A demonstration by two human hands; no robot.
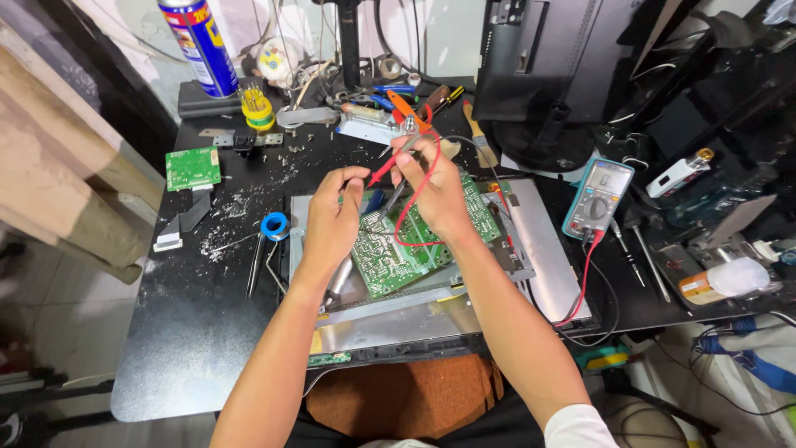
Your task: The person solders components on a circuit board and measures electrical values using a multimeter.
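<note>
Head view, seated at the black desk (191, 332).

Nearest: both forearms reach away from the body over a metal back panel (543, 257) lying flat on the desk. A small green strip board (330, 359) sits at the panel's near edge.

On the panel: a green circuit board (390, 257), tilted, its long axis running from near-left to far-right. Both hands hang over its far half.

Left hand (332, 220): fingers pinched shut on the low end of the red probe (385, 172). The probe's long axis slants from near-left up to far-right, the tip pointing down-left toward the left fingers and the board below. A dark tool or probe seems to lie under this hand; cannot tell whether the hand holds it.

Right hand (439, 195): fingers closed round the upper part of the same red probe, with its red lead (412, 217) looping down across the back of the hand to the board. A grey shaft shows at these fingertips too; unclear what it is.

The board lies directly below and slightly nearer than both sets of fingers; the left hand is nearer to the probe tip.

Beside: solder spool (274, 226) left of the panel, multimeter (598, 197) to the right, its leads trailing toward the panel.

Far: spray can (199, 46), screwdriver bit set (257, 106), loose hand tools (398, 104), small green board (192, 168), monitor stand (547, 75).
</note>
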